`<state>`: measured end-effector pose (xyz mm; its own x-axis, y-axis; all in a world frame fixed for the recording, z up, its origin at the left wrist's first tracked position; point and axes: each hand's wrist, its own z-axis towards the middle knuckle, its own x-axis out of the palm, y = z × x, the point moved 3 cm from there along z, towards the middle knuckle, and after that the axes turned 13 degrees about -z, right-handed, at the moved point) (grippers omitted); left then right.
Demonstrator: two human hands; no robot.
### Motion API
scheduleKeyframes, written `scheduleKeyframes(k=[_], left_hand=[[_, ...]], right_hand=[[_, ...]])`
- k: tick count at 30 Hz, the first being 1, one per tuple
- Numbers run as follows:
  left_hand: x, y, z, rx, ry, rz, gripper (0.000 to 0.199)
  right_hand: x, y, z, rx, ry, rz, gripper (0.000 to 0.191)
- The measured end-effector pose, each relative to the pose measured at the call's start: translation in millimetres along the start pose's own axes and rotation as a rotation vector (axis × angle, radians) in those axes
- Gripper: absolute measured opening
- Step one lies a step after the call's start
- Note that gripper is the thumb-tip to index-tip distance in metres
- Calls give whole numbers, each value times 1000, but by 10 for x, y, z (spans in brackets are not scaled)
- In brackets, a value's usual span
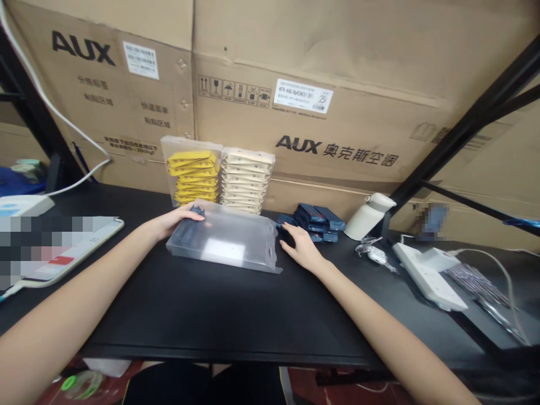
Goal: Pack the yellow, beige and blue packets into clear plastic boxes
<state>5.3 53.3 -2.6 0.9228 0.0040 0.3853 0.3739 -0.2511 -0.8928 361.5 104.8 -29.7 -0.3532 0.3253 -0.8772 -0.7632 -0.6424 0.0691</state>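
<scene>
A clear plastic box [228,236] lies on its side on the black table [228,315], its flapped end toward the right. My left hand [183,216] grips its far left corner, where something dark blue shows under the fingers. My right hand [299,244] is just right of the box's flaps, fingers apart and holding nothing, beside a pile of dark blue packets [318,219]. Behind the box stand a clear case of yellow packets [194,177] and one of cream packets [244,180].
A white bottle [367,216] leans at the right, near a coiled cable [377,254] and a power strip [430,278]. At the left lies a tablet [80,247]. Large cardboard boxes [337,62] stand behind the table, and black metal posts rise at both sides.
</scene>
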Motion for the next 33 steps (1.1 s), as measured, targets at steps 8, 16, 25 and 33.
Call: scheduleKeyframes(k=[8, 16, 25, 33], left_hand=[[10, -3, -16, -9, -3, 2, 57], [-6, 0, 5, 17, 20, 5, 57], [-19, 6, 20, 3, 18, 6, 57], [-29, 7, 25, 1, 20, 12, 58]], right_hand=[[9, 21, 21, -6, 29, 4, 48], [-153, 171, 31, -5, -18, 94, 28], [-77, 186, 4, 0, 158, 158, 32], [-52, 204, 8, 10, 98, 215, 35]])
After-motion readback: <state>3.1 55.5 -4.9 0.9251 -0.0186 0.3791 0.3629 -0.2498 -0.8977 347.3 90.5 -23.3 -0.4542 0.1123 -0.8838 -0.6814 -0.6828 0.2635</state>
